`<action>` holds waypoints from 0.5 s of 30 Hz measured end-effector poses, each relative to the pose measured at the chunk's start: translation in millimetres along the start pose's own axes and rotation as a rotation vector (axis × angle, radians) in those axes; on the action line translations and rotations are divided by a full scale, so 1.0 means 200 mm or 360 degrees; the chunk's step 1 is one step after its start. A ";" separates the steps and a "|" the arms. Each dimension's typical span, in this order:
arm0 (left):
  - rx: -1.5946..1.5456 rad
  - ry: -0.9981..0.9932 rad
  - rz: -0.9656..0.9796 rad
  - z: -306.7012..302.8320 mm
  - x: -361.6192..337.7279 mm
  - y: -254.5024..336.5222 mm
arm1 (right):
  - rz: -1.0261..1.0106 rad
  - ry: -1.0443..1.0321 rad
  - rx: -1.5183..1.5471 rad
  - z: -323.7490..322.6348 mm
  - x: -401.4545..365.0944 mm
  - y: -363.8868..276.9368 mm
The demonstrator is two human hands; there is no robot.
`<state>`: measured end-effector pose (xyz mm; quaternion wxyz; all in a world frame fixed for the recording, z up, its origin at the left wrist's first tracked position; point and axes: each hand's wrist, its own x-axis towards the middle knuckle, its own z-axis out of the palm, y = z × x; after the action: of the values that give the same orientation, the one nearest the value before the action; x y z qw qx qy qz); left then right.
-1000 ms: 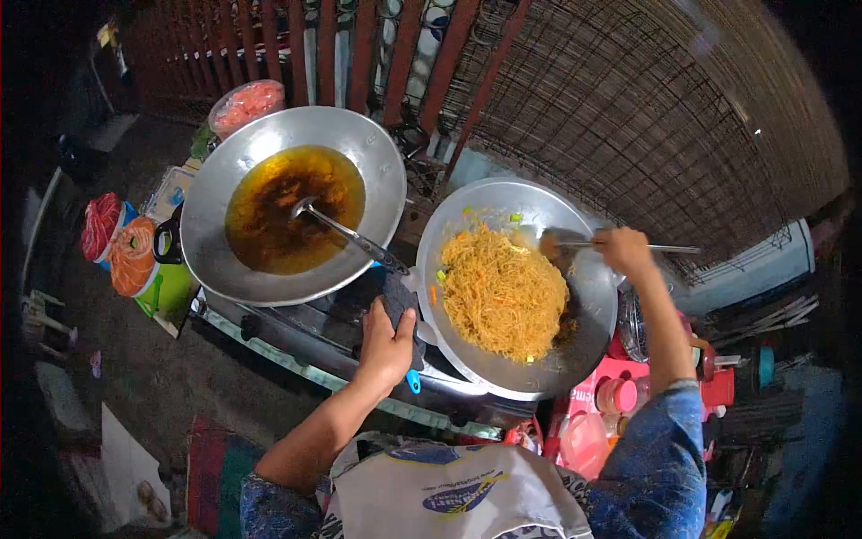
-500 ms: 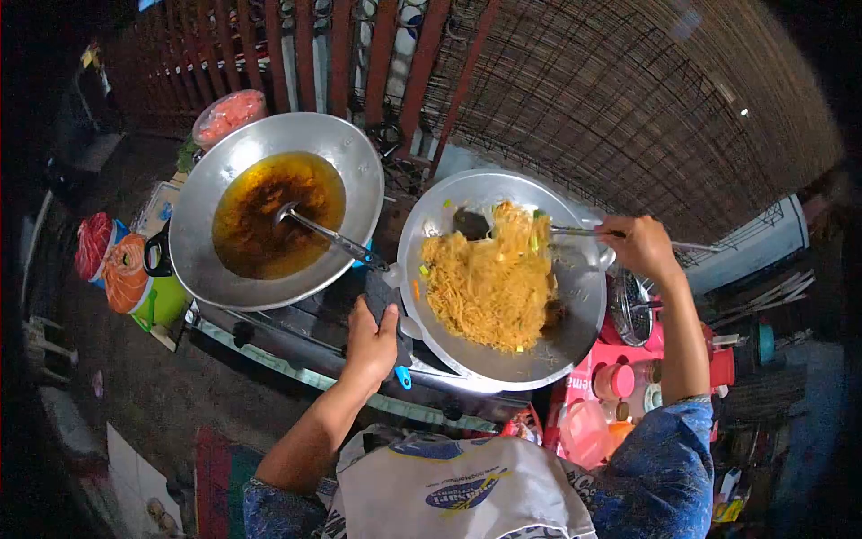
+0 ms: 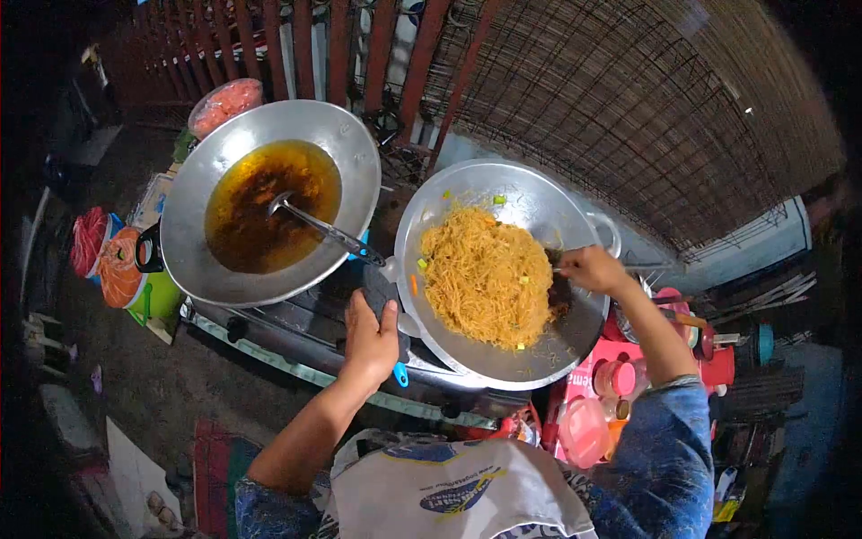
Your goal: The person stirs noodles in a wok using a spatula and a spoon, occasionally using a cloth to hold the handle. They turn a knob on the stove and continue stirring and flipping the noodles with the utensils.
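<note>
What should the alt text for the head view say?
A person at a stove holds a spatula in their right hand over a wok of fried noodles, while their left hand grips the wok's handle through a dark cloth. Beside it, a second wok holds dark oil and a ladle.

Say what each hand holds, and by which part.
The left hand grips the noodle wok by its cloth-wrapped handle; right hand holds the spatula by its handle.
</note>
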<state>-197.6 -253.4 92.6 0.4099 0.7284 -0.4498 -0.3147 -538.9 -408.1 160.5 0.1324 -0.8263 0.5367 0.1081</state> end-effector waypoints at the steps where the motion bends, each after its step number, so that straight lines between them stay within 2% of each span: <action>1: 0.0004 0.0001 -0.0004 -0.01 0.00 0.00 | -0.0003 -0.0003 0.0004 0.05 0.03 0.01; 3: -0.0225 -0.0164 -0.0035 -0.04 0.01 0.02 | -0.0095 0.0012 0.0529 0.12 0.05 0.03; 4: -0.0227 -0.0172 -0.0032 -0.05 0.01 0.04 | -0.0087 0.0014 0.0528 0.11 0.05 0.06; 7: -0.0221 -0.0244 -0.0110 -0.06 0.02 0.06 | -0.0191 0.0016 0.0945 0.04 0.00 0.09; 10: -0.0222 -0.0234 -0.0073 -0.05 0.02 0.04 | -0.0035 -0.0022 0.1002 -0.07 -0.09 0.11; 12: -0.0147 -0.0246 -0.0127 -0.09 0.00 0.10 | -0.0024 0.0084 0.1136 -0.12 -0.14 0.11; 14: -0.0178 -0.0262 -0.0173 -0.07 0.01 0.07 | 0.0110 0.0223 0.0768 -0.24 -0.19 0.08; 15: -0.0209 -0.0275 -0.0226 -0.07 0.02 0.05 | 0.0060 0.0321 0.0723 -0.27 -0.21 0.07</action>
<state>-189.1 -255.8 107.6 0.3933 0.7002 -0.4092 -0.4332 -566.5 -396.2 222.8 0.2583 -0.7719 0.5730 -0.0960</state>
